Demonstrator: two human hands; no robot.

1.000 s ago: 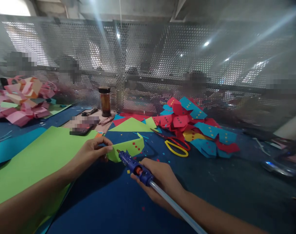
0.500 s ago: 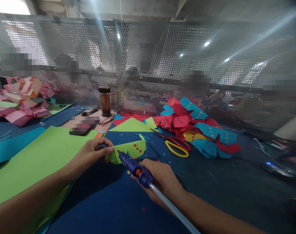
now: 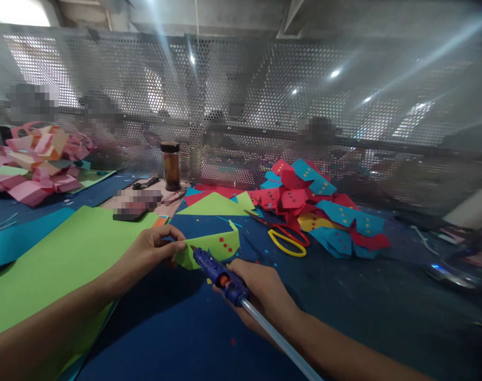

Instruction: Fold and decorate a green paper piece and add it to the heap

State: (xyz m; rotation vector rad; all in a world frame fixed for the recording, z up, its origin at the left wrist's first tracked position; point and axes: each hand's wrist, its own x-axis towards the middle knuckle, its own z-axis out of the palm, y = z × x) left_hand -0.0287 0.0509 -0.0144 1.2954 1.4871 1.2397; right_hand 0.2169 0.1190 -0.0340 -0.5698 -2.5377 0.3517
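Left hand [image 3: 153, 248]: pinches green paper piece [image 3: 212, 247]. Right hand [image 3: 260, 288]: grips blue glue gun [image 3: 219, 273], nozzle touching the piece. Desk [image 3: 177, 338]: scissors [image 3: 286, 237], jar [image 3: 171, 165], paper pile [image 3: 324, 209].

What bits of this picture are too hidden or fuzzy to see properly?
Head view:
- Trigger of the glue gun: covered by the right hand.
- Any glue at its nozzle, by the green paper that the left hand pinches: too small.
- The phone: blurred out.
- Inside the jar: too dim.
- End of the glue stick: cut off by the bottom edge.
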